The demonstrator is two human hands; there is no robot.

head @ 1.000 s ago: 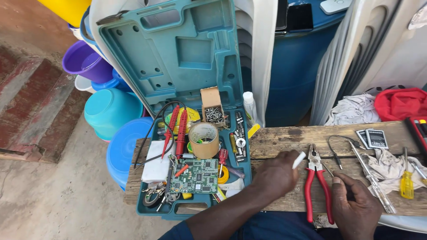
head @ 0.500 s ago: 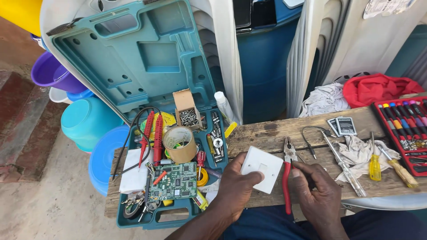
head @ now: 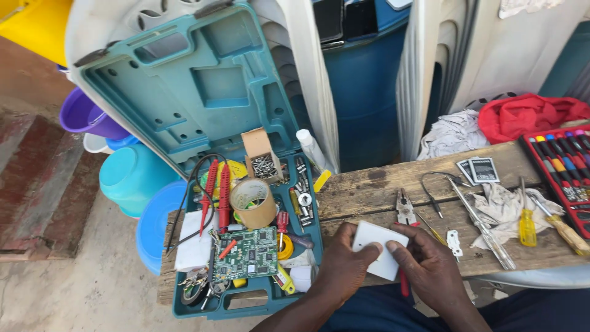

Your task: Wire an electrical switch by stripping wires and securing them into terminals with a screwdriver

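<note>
Both hands are gripping the white plate point(head: 380, 249) right now: left hand point(head: 344, 270) is pinching its left edge, right hand point(head: 430, 267) is holding the lower right. It's sitting tilted between them over the wooden bench point(head: 369, 184), pliers point(head: 404, 215) just behind.

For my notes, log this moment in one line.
left hand: holds white plate | right hand: holds plate | pliers: on bench, partly under hands
</note>
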